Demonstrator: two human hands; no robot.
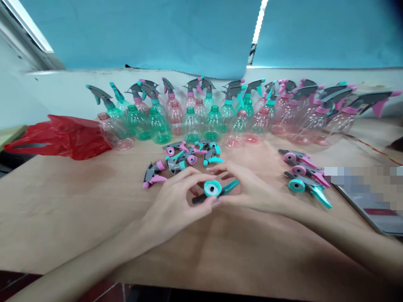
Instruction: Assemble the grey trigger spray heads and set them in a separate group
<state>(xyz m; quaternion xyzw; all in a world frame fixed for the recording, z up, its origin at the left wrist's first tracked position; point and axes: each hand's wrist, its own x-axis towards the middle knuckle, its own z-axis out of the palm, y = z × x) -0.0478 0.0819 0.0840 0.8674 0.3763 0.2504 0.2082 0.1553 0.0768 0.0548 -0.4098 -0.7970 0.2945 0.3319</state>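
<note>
Both of my hands hold one spray trigger head (214,189) with a teal cap and a grey body, low over the wooden table (94,218). My left hand (181,197) pinches it from the left, fingers curled round the grey end. My right hand (248,186) grips it from the right, near the teal lever. Just behind my hands lies a small heap of loose trigger heads (185,157) in grey, pink and teal.
A row of several clear green and pink spray bottles (201,121) stands along the table's back edge, some with triggers fitted. Three trigger heads (304,176) lie to the right. A red plastic bag (63,136) sits at the left, a flat tablet-like object (374,209) at the right.
</note>
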